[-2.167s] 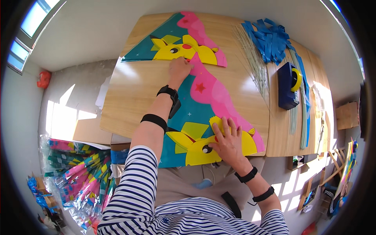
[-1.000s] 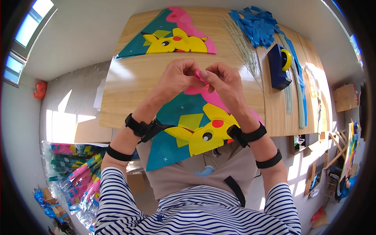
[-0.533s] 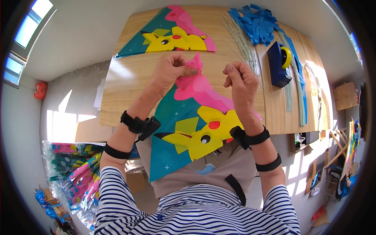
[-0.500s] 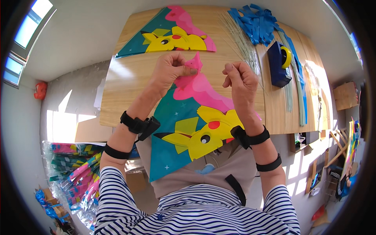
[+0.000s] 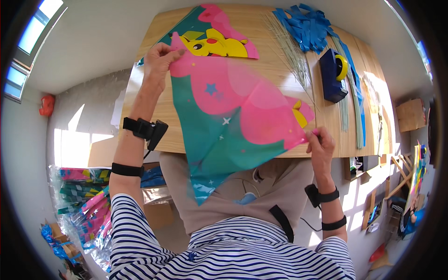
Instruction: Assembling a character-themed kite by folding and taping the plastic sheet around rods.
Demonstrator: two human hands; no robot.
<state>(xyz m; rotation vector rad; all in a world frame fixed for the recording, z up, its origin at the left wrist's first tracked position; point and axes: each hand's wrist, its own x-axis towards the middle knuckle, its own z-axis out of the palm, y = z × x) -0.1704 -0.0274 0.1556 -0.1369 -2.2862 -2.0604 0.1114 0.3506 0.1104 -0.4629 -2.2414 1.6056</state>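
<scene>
A teal and pink triangular kite sail (image 5: pixel 212 112) is stretched between my hands, over the near table edge and my lap. My left hand (image 5: pixel 158 63) pinches its pink upper-left corner. At the right, my right hand (image 5: pixel 322 144) is closed on its pink right-hand corner. Its lower teal point hangs above my knees, slightly blurred. A bit of yellow print shows beyond its right edge. Another kite sail (image 5: pixel 228 48), with a yellow cartoon animal on it, lies flat at the back of the table, partly covered by my left hand and the held corner.
On the wooden table (image 5: pixel 163 114), thin pale sticks (image 5: pixel 289 53) and blue strips (image 5: pixel 305 30) lie at the back right. A dark blue tape dispenser (image 5: pixel 330 81) with yellow tape stands beside more sticks (image 5: pixel 345 119). Clear-bagged colourful sheets (image 5: pixel 88 205) are piled at the lower left.
My hands have moved apart, the left up and left, the right down. The right hand has taken hold of a corner. The sail is spread and turned, its cartoon print mostly hidden.
</scene>
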